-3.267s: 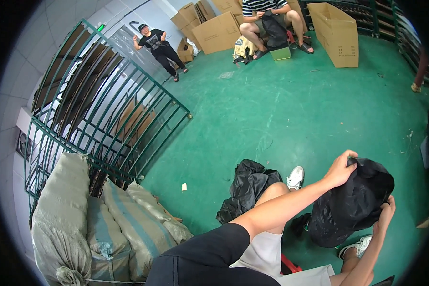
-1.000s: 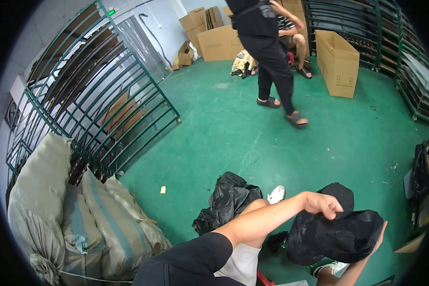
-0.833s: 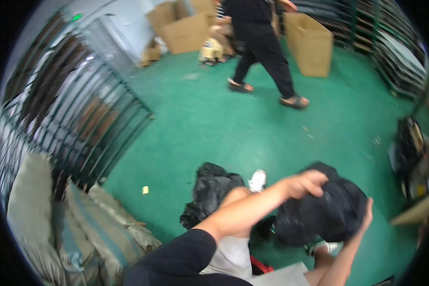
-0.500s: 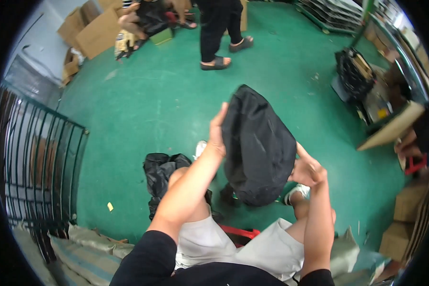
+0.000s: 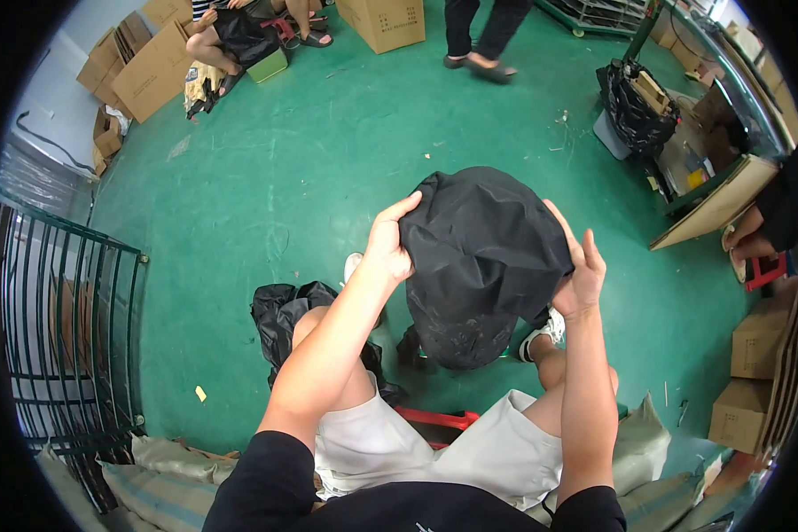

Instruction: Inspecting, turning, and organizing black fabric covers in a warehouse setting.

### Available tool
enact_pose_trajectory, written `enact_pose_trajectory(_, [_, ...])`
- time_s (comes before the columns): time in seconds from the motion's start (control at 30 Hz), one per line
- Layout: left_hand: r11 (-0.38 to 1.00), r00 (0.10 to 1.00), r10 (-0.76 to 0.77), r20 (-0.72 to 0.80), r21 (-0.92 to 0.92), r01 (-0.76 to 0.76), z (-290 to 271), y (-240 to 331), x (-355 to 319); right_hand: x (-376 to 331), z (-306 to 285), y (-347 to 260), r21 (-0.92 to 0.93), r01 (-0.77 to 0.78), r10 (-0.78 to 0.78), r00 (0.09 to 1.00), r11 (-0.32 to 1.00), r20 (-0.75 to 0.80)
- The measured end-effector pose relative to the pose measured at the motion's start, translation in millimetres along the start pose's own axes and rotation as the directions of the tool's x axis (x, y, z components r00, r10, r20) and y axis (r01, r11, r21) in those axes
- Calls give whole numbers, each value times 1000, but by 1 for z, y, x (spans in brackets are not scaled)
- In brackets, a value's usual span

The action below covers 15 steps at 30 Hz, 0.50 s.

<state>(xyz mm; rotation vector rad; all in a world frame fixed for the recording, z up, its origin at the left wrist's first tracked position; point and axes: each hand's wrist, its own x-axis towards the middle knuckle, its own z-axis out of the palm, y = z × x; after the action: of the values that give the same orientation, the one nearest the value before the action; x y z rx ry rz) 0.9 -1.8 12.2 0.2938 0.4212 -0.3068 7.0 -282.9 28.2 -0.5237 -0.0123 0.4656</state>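
A black cloth piece (image 5: 488,257), baggy and rounded like a cover or bag, is held up in front of my knees. My left hand (image 5: 390,244) grips its left edge, thumb side up against the fabric. At its right edge my right hand (image 5: 583,279) holds the cloth with the fingers fairly straight, some of them hidden behind it. Creases run across the upper part, and its lower end hangs in a rounded bulge. Below it, something dark close to the floor is mostly covered. More black fabric (image 5: 293,310) lies in a heap beside my left leg.
Part of a red stool (image 5: 434,418) shows between my legs. A green metal rack (image 5: 71,328) stands left. Woven sacks (image 5: 160,492) lie behind me. Right are cartons (image 5: 758,341) and a black-lined bin (image 5: 638,111). A person walks ahead; others sit far left and right.
The cloth piece has turned and spread wider between my hands, its broad side now toward me. My right hand has opened upward along its edge. The walking person has moved right and farther away.
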Motion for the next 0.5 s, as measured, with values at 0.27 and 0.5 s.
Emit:
enact_pose_trajectory(0.27, [988,975,111,194,-131,-86,-8,13,5,3,-17,-4,-129,152,-153,988,980,5])
enact_pose_trajectory(0.5, [980,942,85,323,143,-137,22,-5,-13,11,-28,-1,-10,202,-202,978,979,-42])
